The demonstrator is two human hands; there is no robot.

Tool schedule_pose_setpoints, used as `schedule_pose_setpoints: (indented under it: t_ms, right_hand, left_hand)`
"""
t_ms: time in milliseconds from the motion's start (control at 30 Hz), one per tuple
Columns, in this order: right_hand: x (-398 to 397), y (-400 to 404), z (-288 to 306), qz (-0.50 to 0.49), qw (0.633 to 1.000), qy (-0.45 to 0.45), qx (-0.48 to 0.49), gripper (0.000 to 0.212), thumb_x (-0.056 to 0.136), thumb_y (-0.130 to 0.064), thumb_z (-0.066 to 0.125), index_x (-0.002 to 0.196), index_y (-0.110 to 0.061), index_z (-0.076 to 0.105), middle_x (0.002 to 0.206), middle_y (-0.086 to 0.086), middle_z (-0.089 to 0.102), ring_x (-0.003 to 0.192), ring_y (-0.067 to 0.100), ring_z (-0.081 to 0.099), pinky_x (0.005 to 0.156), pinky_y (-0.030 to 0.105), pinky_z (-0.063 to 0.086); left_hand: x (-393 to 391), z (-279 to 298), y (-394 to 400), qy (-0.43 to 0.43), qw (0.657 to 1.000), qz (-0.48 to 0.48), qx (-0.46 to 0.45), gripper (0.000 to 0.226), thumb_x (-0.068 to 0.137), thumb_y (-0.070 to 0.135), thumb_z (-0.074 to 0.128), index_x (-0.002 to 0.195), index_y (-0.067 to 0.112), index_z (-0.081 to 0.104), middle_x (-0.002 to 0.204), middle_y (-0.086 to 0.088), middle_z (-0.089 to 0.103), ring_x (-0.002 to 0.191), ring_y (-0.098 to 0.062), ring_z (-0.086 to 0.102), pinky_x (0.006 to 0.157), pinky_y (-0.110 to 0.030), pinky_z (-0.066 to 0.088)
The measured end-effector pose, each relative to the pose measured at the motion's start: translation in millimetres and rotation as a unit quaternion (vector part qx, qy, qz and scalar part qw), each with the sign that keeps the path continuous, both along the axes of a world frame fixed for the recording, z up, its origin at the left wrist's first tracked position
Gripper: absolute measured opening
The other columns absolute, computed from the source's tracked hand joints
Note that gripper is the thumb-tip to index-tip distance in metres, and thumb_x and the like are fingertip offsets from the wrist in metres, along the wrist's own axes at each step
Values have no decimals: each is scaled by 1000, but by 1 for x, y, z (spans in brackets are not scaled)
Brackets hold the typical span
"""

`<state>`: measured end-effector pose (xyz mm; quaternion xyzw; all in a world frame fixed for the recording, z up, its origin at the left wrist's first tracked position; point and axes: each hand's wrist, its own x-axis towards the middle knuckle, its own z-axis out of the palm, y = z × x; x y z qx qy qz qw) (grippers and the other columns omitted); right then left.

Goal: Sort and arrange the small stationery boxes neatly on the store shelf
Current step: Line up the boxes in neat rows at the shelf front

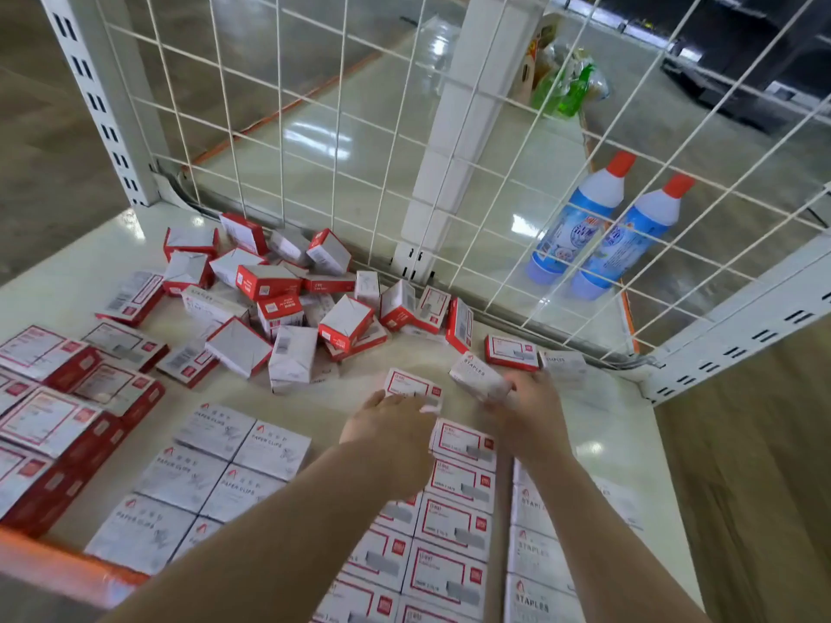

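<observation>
Bare shelf [598,424] lies open right of the hands, while the jumbled box heap [288,303] and wire grid [449,173] block the back.

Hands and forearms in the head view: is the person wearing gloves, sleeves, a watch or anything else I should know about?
Nothing worn shows. The left hand and the right hand are bare, with no gloves, rings or bands visible. Both forearms are uncovered from the wrists to the bottom edge of the picture, so no sleeve, watch or bracelet appears. The fingernails on the left hand look light and longish; motion blur hides finer detail.
</observation>
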<state>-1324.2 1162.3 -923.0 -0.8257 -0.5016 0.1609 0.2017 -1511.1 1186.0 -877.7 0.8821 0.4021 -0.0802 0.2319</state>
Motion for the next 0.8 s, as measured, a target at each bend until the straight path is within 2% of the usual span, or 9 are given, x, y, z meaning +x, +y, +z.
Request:
schedule_pose_setpoints:
  t_ms: [67, 167, 233, 300, 367, 500, 567, 700, 800]
  right_hand:
    - [-3, -5, 7, -1, 999, -11, 32, 46, 85, -66, 31, 59, -29, 38, 72, 0, 53, 70, 22, 52, 62, 27, 33]
    - [-17, -18, 29, -17, 998, -1, 55, 20, 87, -33, 58, 73, -20, 52, 93, 0, 57, 91, 17, 51, 75, 29, 38]
    - [-25, -29, 39, -27, 998, 26, 43, 9, 83, -20, 61, 81, -17, 54, 100, 0, 54, 92, 11, 46, 73, 18, 35]
    - [-30, -40, 44, -18, 999, 32, 30, 9, 85, -20, 61, 86, -19, 52, 102, 0, 53, 88, 7, 45, 64, 8, 32]
    - [-37, -51, 51, -12, 999, 33, 24, 11, 86, -21, 61, 95, -20, 54, 105, -1, 52, 89, 6, 46, 63, 6, 32]
    - [-56, -78, 66, 8, 999, 37, 33, 31, 88, -19, 60, 118, -20, 53, 109, -7, 46, 97, 5, 49, 79, 6, 38]
    - [-65, -90, 69, 21, 998, 43, 35, 34, 89, -16, 58, 122, -20, 51, 110, -10, 43, 100, 3, 50, 87, 8, 39]
    - [-76, -107, 71, 47, 996, 62, 45, 37, 90, -11, 56, 124, -23, 49, 114, -11, 40, 100, 0, 50, 83, -1, 36]
    - [-80, -111, 77, 53, 994, 77, 50, 40, 89, -7, 57, 125, -22, 49, 116, -11, 41, 107, 4, 51, 96, 13, 41]
  left_hand:
    - [-3, 5, -3, -29, 998, 47, -39, 49, 94, 26, 47, 142, 25, 35, 151, 6, 29, 138, -16, 26, 113, -33, 18]
    - [-6, 12, -5, -96, 982, 134, -95, 44, 94, 26, 47, 138, 29, 40, 138, 4, 46, 124, -17, 44, 103, -31, 37]
    - [-8, 17, -5, -118, 969, 173, -132, 41, 95, 28, 47, 136, 29, 44, 133, 4, 50, 113, -14, 50, 93, -27, 44]
    - [-10, 20, -4, -149, 946, 223, -184, 37, 94, 28, 49, 131, 25, 50, 130, 2, 53, 98, -12, 52, 78, -21, 46]
    - [-14, 24, -6, -180, 919, 262, -231, 35, 94, 27, 51, 127, 20, 53, 128, -1, 54, 92, -11, 51, 71, -19, 41]
    - [-27, 32, -16, -218, 895, 287, -262, 34, 92, 28, 55, 126, 22, 54, 113, 2, 57, 78, -3, 54, 63, -16, 39]
    - [-33, 37, -21, -229, 894, 270, -275, 33, 92, 27, 55, 125, 22, 54, 105, 5, 59, 81, -5, 56, 62, -14, 39]
    - [-41, 44, -34, -232, 900, 249, -274, 22, 89, 21, 59, 110, 21, 60, 93, 6, 64, 88, -15, 63, 73, -24, 52]
    - [-45, 46, -43, -228, 897, 270, -265, 11, 84, 19, 64, 89, 25, 57, 91, 4, 66, 84, -19, 65, 80, -32, 54]
